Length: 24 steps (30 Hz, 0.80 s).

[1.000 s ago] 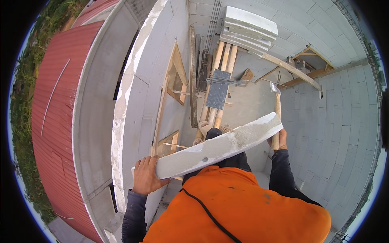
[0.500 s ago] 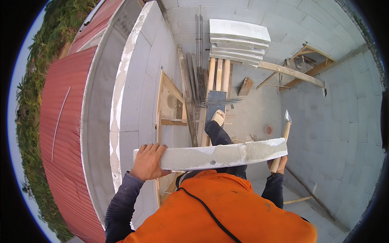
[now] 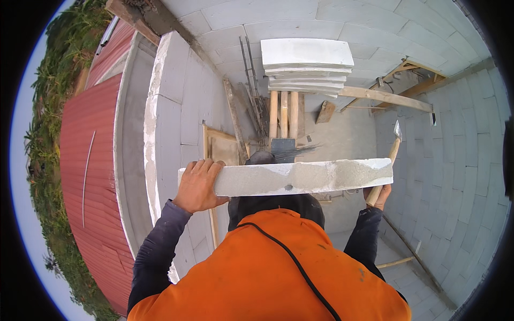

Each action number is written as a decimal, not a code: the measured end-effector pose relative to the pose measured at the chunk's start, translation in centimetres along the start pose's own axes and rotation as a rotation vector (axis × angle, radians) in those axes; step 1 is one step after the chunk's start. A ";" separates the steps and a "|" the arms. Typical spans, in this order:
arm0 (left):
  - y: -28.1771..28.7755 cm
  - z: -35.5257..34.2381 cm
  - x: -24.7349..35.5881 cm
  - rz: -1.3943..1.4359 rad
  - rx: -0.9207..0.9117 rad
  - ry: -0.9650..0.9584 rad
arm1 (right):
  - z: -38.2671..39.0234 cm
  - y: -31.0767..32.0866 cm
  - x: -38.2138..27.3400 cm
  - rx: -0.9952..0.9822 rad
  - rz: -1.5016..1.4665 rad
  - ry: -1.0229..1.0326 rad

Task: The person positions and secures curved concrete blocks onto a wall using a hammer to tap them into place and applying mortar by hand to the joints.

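A long pale lightweight concrete block (image 3: 305, 176) lies crosswise in front of my orange shirt, its rough grey side facing up with white edges. My left hand (image 3: 202, 184) is closed over the block's left end, fingers on the far edge and thumb on the near one. At the other end my right hand (image 3: 381, 196) grips the block from below and beside it, its fingers partly hidden. That same hand also holds a wooden-handled tool (image 3: 395, 150) with a small metal head, slanting up past the block's end.
Beyond the block, a stack of white blocks (image 3: 306, 53) rests on wooden poles (image 3: 284, 113). A mortar-topped block wall (image 3: 154, 120) runs along my left, with a red metal roof (image 3: 91, 176) below outside. Thin steel rods (image 3: 297, 152) and a wooden beam (image 3: 385, 97) lie ahead.
The block, held in both hands, has moved forward and slightly right. My foot on the dark board, seen before, is now mostly hidden behind the block.
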State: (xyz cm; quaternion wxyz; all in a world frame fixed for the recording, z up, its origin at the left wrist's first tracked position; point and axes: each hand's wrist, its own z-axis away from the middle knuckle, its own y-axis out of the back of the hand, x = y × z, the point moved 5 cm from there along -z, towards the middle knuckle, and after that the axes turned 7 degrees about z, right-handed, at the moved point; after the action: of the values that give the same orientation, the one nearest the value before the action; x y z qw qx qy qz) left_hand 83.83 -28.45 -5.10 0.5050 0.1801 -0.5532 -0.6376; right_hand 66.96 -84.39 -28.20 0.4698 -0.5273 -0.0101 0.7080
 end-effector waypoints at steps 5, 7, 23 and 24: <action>3.0 -8.8 -0.1 0.011 0.095 -0.137 | -5.5 -1.9 -4.7 0.031 0.029 0.143; 3.8 -12.5 -0.7 0.015 0.109 -0.170 | -7.7 -3.3 -6.0 0.007 0.035 0.173; 3.7 -54.7 -10.0 0.126 -0.184 -0.169 | -42.0 -9.5 -7.3 0.221 0.098 0.053; 3.8 -57.5 -10.9 0.136 -0.199 -0.150 | -45.2 -10.4 -6.9 0.208 0.096 0.035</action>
State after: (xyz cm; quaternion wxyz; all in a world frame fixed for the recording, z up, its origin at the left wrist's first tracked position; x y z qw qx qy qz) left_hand 135.49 -48.86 -23.87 0.5196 0.0430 -0.5343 -0.6653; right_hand 107.98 -105.02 -37.83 0.4875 -0.4880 0.0968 0.7175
